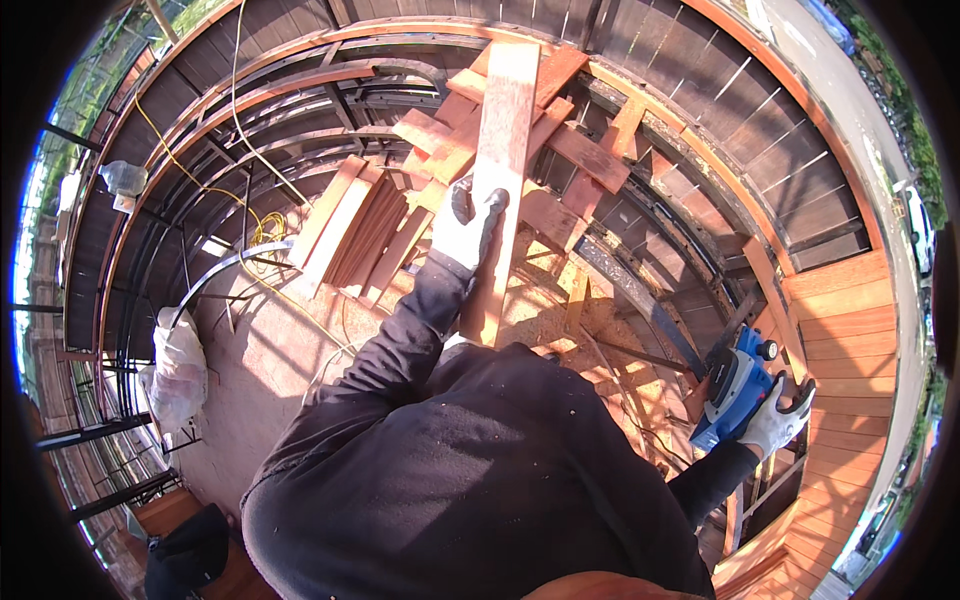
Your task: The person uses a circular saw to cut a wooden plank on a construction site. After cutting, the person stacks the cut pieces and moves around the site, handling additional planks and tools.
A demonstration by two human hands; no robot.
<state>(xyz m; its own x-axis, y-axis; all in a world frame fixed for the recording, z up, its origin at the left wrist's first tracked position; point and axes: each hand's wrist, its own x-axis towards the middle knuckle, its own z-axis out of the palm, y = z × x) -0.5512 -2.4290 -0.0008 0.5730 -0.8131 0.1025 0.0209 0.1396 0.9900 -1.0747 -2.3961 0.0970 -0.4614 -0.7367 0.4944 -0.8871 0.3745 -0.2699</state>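
My left hand (465,225), in a white glove with dark fingertips, is closed on a long reddish wooden plank (508,115). The plank points away from me, its near end close to my body. Out to the right, my right hand (776,418) wears a similar glove. Its fingers are curved but apart, and it is right beside a blue power planer (735,395) with a black knob. Whether the palm touches the tool's edge cannot be made out. Under the plank's far part lies a loose pile of short board pieces (455,140).
A stack of narrow boards (345,235) lies left of the plank. Curved metal framing (640,290) surrounds the work spot, with sawdust (535,310) below. A yellow cord (265,235) coils at left, near a white bag (178,370). Fitted wooden slats (850,350) line the right side.
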